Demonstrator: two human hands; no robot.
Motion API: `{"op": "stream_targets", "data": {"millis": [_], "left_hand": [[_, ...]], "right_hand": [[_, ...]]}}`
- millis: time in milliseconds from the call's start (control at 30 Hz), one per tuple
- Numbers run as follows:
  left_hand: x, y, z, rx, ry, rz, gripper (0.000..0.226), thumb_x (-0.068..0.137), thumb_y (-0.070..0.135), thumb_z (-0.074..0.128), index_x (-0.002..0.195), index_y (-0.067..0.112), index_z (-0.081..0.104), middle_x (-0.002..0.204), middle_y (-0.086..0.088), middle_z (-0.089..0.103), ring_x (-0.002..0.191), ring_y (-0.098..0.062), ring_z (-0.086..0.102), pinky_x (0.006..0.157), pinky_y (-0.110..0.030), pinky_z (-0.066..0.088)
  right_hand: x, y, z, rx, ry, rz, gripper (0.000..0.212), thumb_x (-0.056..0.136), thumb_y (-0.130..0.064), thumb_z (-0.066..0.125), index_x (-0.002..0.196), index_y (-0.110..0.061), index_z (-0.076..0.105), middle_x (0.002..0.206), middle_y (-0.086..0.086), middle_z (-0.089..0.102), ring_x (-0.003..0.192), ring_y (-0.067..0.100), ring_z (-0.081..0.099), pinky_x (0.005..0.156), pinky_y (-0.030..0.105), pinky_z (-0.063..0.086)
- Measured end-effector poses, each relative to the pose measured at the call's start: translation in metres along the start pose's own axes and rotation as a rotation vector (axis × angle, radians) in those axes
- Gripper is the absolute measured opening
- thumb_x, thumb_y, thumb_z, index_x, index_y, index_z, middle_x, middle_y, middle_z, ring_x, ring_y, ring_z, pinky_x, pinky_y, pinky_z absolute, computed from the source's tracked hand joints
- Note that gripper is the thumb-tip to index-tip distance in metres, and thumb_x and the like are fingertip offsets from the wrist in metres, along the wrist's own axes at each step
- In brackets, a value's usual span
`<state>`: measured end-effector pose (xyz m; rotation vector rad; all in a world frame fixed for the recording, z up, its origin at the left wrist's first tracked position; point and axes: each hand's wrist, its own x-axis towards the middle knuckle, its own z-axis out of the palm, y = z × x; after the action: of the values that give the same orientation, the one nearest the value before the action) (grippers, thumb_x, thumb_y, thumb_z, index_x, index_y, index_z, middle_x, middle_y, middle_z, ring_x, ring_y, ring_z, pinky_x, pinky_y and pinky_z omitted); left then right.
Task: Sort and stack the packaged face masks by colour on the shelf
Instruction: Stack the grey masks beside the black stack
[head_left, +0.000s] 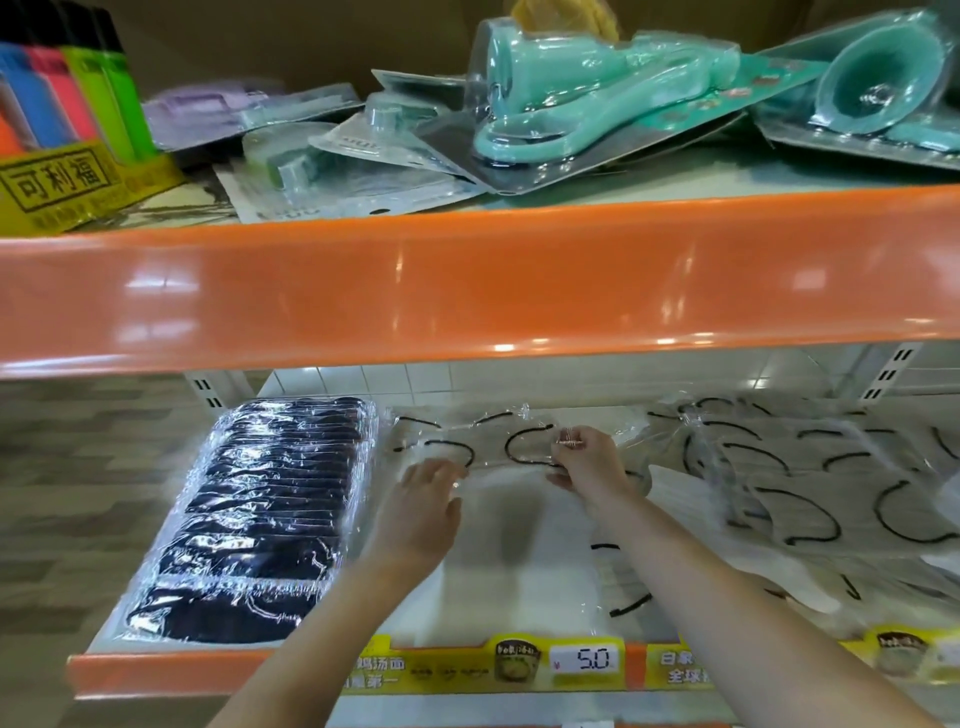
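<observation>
Head view. Both my arms reach onto the lower shelf (171, 667), under the orange lip of the upper shelf (467, 286).

My left hand (423, 506) lies palm down, fingers straight and relaxed, grasping nothing; its fingertips touch the near edge of a clear mask pack (498, 441) at the middle of the shelf. My right hand (589, 462) pinches that pack's film between thumb and fingers at its right side. The mask in this pack is white with black ear loops.

A white stack (519, 561) of packs lies beneath and in front of my hands, reaching to the shelf front. At the left end of the shelf stands the black stack (260, 525), wrapped packs laid overlapping in a row from back to front, just beside my left wrist. To the right, loose white packs (810, 483) with black loops lie spread and overlapping, not squared up.

On the shelf front, a yellow strip carries a price tag (587, 660) reading 5.0.

The upper shelf holds teal blister packs (597, 93) piled loosely, and at its left a yellow box (67, 182) of coloured lighters (67, 88).
</observation>
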<state>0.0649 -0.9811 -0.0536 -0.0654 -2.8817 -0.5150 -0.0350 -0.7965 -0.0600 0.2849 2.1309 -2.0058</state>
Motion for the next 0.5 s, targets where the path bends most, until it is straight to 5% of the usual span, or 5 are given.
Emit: {"op": "stream_targets", "data": {"millis": [100, 200, 367, 500], "left_hand": [[0.006, 0.002, 0.014, 0.021, -0.152, -0.049, 0.044, 0.095, 0.029, 0.043, 0.137, 0.017, 0.044, 0.146, -0.003, 0.038, 0.135, -0.023, 0.033, 0.109, -0.032, 0.028], [0.011, -0.003, 0.021, 0.085, -0.227, -0.035, 0.075, 0.077, 0.051, 0.012, 0.133, 0.015, 0.045, 0.142, -0.007, 0.039, 0.135, -0.026, 0.033, 0.107, -0.034, 0.029], [0.017, -0.011, 0.031, 0.187, -0.285, -0.083, 0.051, 0.097, 0.034, 0.037, 0.144, 0.017, 0.027, 0.155, -0.012, 0.019, 0.144, -0.026, 0.013, 0.115, -0.036, 0.015], [0.021, -0.014, 0.033, 0.255, -0.309, -0.124, 0.057, 0.100, 0.040, 0.031, 0.149, 0.015, 0.017, 0.159, -0.016, 0.005, 0.147, -0.029, 0.003, 0.117, -0.038, 0.008]], "right_hand": [[0.007, 0.000, 0.012, 0.028, -0.020, 0.061, 0.019, 0.092, 0.005, 0.050, 0.105, -0.008, 0.055, 0.086, 0.008, 0.054, 0.058, 0.015, 0.054, 0.058, 0.027, 0.056], [0.008, -0.003, 0.021, -0.080, -0.038, 0.000, 0.014, 0.092, 0.003, 0.051, 0.093, -0.011, 0.055, 0.080, 0.004, 0.054, 0.062, 0.013, 0.054, 0.061, 0.027, 0.055], [0.016, -0.009, 0.036, -0.314, -0.019, -0.117, 0.019, 0.085, 0.004, 0.050, 0.080, -0.014, 0.056, 0.072, 0.004, 0.053, 0.067, 0.022, 0.050, 0.056, 0.029, 0.042], [0.013, -0.006, 0.045, -0.581, 0.057, -0.244, 0.030, 0.089, -0.001, 0.044, 0.118, -0.006, 0.050, 0.115, 0.012, 0.050, 0.098, 0.027, 0.050, 0.073, 0.029, 0.038]]}}
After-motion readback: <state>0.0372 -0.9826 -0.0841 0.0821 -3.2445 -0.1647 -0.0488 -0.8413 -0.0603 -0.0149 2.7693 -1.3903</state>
